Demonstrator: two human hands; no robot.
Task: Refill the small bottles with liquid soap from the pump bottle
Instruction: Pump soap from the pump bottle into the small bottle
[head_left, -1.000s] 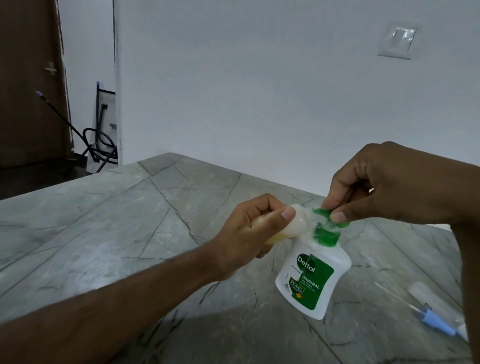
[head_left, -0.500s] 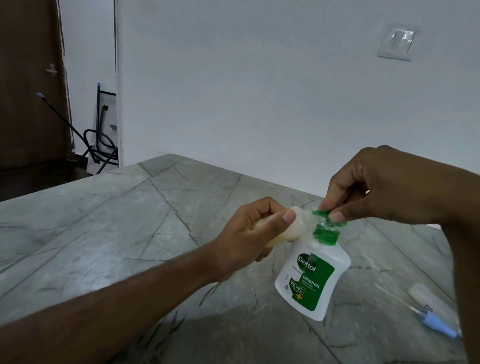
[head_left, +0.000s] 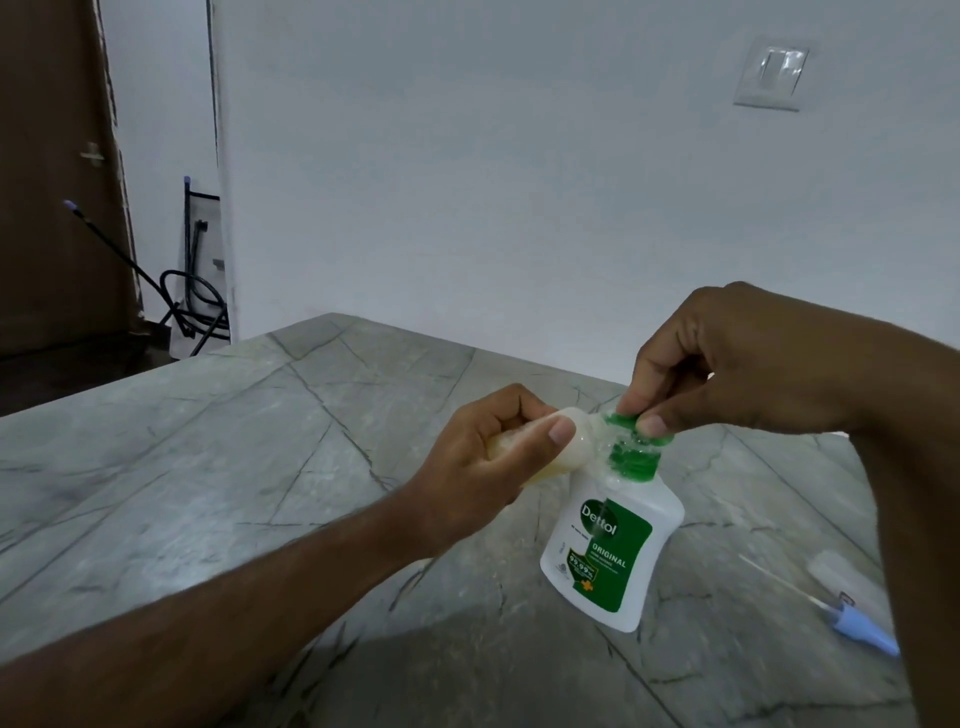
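The left hand grips a small soft translucent bottle tipped nearly flat, its mouth just beside the green pump head. The right hand pinches that pump from above. The glossy white pump bottle stands, leaning slightly, on the veined grey tabletop.

One head-worn wide-angle view looks forward and down, close over the grey table.
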